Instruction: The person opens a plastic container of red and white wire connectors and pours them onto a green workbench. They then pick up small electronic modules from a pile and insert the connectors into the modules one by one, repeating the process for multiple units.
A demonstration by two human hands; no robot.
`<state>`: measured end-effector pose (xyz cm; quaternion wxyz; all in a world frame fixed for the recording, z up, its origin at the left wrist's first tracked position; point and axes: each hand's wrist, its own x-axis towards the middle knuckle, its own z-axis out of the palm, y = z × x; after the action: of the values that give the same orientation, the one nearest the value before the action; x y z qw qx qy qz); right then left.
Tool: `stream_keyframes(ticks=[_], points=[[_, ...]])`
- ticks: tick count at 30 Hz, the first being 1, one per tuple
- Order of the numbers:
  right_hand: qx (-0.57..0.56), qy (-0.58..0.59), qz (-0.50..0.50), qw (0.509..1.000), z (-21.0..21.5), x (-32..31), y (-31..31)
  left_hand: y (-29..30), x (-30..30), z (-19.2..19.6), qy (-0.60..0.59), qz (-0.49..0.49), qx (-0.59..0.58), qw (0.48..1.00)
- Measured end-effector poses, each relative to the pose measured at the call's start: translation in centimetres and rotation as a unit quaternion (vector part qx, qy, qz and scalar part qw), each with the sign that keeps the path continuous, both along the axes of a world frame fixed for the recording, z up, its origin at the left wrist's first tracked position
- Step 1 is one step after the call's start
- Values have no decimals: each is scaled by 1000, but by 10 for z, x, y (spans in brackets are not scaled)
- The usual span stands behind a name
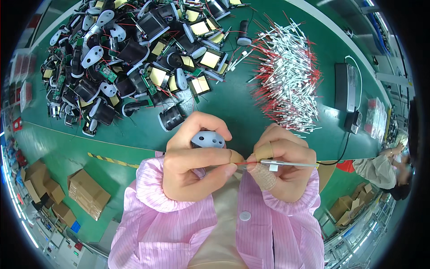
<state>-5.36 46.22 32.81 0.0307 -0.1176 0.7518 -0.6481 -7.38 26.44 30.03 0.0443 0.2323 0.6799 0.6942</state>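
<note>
Both hands are working together on the near side of the wire heap [289,76], which is serving as the landmark here. Curling its fingers, the left hand [197,161] is gripping a small device [208,140], whose grey end with dark holes is showing upward, and its thumb and forefinger are pinching a thin red wire [242,163]. Beside it, the right hand [286,161] is closing on a slim metal tool [293,164]; its fingertips are meeting close to the left hand's, near the wire. A small white piece [273,168] is sitting against the tool, and how it is attached is hard to tell. Tan covers are wrapping some fingertips on both hands.

Red and white wires are making up the heap, lying on the green bench [233,105]. Left of the heap, a big pile of black devices [134,56] is spreading out, with circuit boards and yellow pads showing among them. One black part [243,33] is standing just left of the heap's far end. Right of the heap, a black box [345,87] is resting near a clear plastic tray [375,119].
</note>
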Motion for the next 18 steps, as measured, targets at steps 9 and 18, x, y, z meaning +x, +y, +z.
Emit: stream_keyframes(ticks=[9, 18], points=[[-51, 0, -63, 997, 0, 2, -5, -4, -4, 3, 13, -17, -3, 1000], [-50, 52, -43, 996, 6, -2, -13, -1, 7, 4, -5, -37, 5, 999]])
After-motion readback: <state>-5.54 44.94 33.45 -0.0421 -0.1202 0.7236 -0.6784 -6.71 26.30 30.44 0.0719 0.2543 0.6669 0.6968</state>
